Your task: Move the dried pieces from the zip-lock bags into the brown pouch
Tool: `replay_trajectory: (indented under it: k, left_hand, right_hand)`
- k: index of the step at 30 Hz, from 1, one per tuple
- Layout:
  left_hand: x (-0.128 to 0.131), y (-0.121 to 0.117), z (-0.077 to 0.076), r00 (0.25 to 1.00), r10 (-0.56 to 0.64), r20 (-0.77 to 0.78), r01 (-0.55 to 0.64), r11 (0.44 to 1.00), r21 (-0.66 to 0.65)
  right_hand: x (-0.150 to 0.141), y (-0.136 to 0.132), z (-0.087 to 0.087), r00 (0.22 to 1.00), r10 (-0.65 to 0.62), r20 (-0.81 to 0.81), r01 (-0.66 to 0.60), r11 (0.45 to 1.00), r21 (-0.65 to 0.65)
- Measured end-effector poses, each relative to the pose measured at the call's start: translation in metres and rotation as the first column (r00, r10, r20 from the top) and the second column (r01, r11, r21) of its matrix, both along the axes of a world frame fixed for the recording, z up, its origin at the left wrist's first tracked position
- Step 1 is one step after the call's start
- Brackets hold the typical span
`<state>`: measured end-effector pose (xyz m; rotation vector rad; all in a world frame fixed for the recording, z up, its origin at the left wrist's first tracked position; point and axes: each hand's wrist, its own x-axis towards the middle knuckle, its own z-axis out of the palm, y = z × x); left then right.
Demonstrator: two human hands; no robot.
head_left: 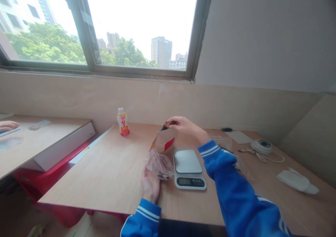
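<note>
Looks half done from where I'm standing: carton and bag are both up and pressed together, neither set down yet. The right hand [187, 126] has its grip pinched on a small dark-brown piece [172, 123] at the top of the tan-and-red cardboard carton [165, 138]; flap or contents, can't tell. The left hand [150, 185] holds the clear plastic zip bag with a red seal line [156, 161] from below. A white, silver-plated digital scale [188, 162] sits just beside it on the wooden counter [105, 181], display unreadable from here.
</note>
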<state>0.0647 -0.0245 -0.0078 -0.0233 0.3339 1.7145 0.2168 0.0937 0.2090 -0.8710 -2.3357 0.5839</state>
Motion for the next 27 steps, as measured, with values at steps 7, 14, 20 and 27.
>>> replay_trajectory:
  k: [7,14,20,27]
  left_hand:
    - [0.001,-0.002,0.007,1.0,0.004,0.008,-0.004,1.0,-0.028]
    - [0.006,-0.003,0.019,0.998,0.034,-0.045,-0.038,0.997,-0.072]
    - [0.006,-0.002,0.016,0.997,0.037,-0.067,-0.041,0.998,-0.053]
    - [0.004,-0.003,0.011,0.999,0.031,-0.038,-0.033,0.998,-0.045]
  right_hand:
    - [0.004,-0.006,0.002,0.996,-0.007,0.086,0.006,1.0,0.013]
    - [-0.001,-0.005,-0.009,0.995,-0.097,-0.01,0.097,0.985,0.142]
    - [0.0,-0.004,-0.017,0.99,-0.082,-0.118,0.104,0.977,0.188]
    - [0.002,-0.014,-0.024,0.983,-0.06,-0.175,0.095,0.976,0.197]
